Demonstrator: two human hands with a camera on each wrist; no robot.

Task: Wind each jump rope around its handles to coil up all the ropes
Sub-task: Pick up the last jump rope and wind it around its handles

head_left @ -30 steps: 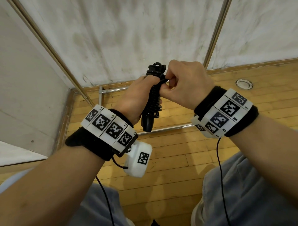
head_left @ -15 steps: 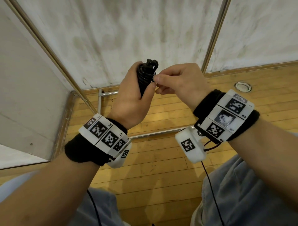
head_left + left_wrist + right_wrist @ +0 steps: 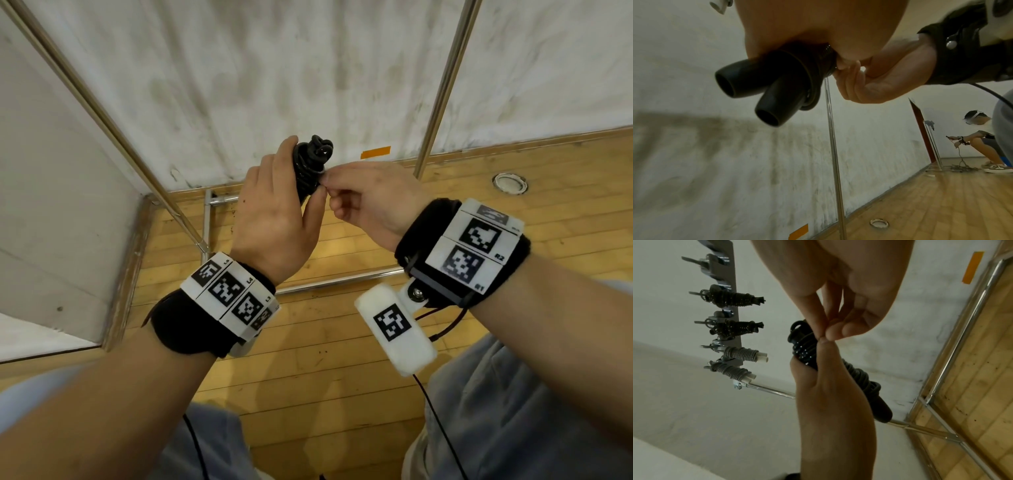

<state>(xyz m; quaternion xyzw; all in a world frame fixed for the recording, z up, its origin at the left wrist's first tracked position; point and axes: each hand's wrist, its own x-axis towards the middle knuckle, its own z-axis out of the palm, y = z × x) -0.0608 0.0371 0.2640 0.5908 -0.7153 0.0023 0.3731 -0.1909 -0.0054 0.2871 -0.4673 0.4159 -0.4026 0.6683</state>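
1. Since a second ago the left hand [image 3: 274, 219] has turned so its back faces the head camera and lifted the bundle higher in front of the wall; the right hand [image 3: 370, 198] has gone from gripping near the top to a light fingertip pinch at the bundle's side.
2. Far left in the right wrist view, there's a grey vertical hook rack [image 3: 729, 293] on the wall with four already-wound ropes hanging off it: two black coiled jump ropes [image 3: 731, 297] up top and two grey coiled jump ropes with white handles [image 3: 742, 353] below.
3. The left hand is wrapped tight around the black jump rope bundle [image 3: 310, 161], thumb up along one side, held upright in the air in front of the stained white wall [image 3: 239, 85]. From the left wrist view, the two black handle ends [image 3: 748, 82] stick out of the bottom of the fist side by side, with rope coils around them.
4. The right hand has thumb and index pressed together right at the upper coils, other fingers loosely curled. Can't tell for sure whether there's a rope end in that pinch.
5. Behind it, a shiny metal pole [image 3: 442, 89] runs down to the wooden plank floor [image 3: 342, 377], with an orange tape strip [image 3: 375, 152] on the wall and a round metal floor fitting [image 3: 509, 182] off to the right.
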